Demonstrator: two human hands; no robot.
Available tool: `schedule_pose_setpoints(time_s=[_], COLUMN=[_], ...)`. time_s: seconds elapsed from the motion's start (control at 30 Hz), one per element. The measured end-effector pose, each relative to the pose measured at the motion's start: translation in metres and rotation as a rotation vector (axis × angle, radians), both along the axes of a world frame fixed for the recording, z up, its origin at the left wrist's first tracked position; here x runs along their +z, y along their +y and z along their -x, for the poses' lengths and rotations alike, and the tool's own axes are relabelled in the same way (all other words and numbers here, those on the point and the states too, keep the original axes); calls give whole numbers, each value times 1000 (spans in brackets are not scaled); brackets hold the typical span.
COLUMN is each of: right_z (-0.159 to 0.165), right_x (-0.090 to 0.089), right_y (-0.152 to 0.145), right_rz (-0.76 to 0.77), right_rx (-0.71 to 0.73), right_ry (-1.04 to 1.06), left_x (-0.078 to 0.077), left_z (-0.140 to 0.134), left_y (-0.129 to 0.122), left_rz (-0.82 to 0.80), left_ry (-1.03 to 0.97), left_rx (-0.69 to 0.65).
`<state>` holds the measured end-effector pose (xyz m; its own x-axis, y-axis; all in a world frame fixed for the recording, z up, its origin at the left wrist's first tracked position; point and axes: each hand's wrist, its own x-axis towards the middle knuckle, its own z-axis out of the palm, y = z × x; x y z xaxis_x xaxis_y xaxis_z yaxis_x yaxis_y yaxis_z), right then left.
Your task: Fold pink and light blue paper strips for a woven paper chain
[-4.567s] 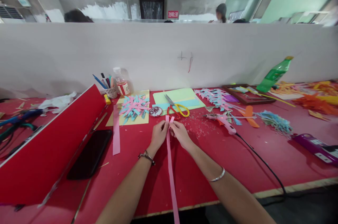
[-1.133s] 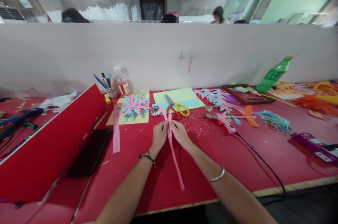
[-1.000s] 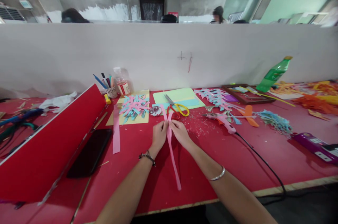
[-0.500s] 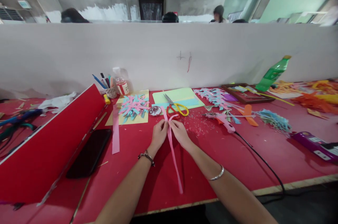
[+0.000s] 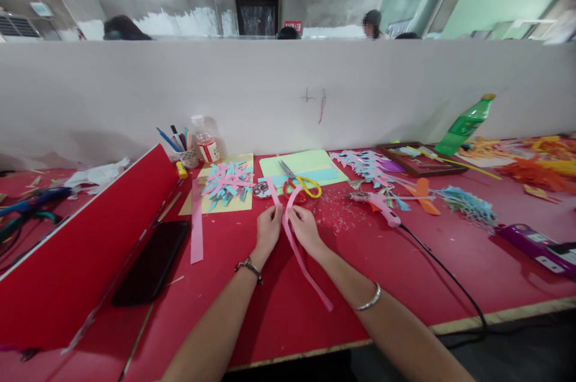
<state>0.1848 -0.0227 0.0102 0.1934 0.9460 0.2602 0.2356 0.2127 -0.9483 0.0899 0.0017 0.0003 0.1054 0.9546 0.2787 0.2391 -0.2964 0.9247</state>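
Observation:
A long pink paper strip (image 5: 308, 274) is pinched between the fingertips of both my hands over the red table. My left hand (image 5: 269, 227) is closed on one side of it, my right hand (image 5: 305, 228) on the other. Above the fingers the strip parts into two ends in a V; below, a narrow tail hangs toward the table's front edge. Just beyond the hands lie scissors (image 5: 308, 186) with red and yellow handles, on light green paper (image 5: 279, 165). A round patterned disc (image 5: 261, 190) is partly covered by the strip's left end.
Left are a pink strip (image 5: 197, 232), cut paper pieces (image 5: 228, 184), a black phone (image 5: 150, 262) and a leaning red board (image 5: 90, 250). Right are a pink glue gun (image 5: 380, 202) with a trailing cord, fringed paper (image 5: 366, 166) and a green bottle (image 5: 465, 127). A white partition (image 5: 252, 88) stands behind.
The strip's two upper ends have spread farther apart, and my hands have separated slightly. Its lower tail has swung to the right.

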Motion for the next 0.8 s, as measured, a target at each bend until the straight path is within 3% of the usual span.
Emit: schedule_pose_setpoints(time_s=[0.17,0.37,0.57,0.8], right_z=[-2,-1,0,-4], right_x=[0,-1,0,1], right_y=[1,1,0,1], right_rz=[9,28,21,25], right_rx=[5,92,85,51], right_ry=[20,32,67,119], left_x=[0,1,4,6], left_z=[-1,2,2,-2], left_y=[0,0,-3,-3], left_rz=[-13,-22,-4,-12], left_ry=[13,-3,-63,-48], left_rx=[-73,-44,3,-107])
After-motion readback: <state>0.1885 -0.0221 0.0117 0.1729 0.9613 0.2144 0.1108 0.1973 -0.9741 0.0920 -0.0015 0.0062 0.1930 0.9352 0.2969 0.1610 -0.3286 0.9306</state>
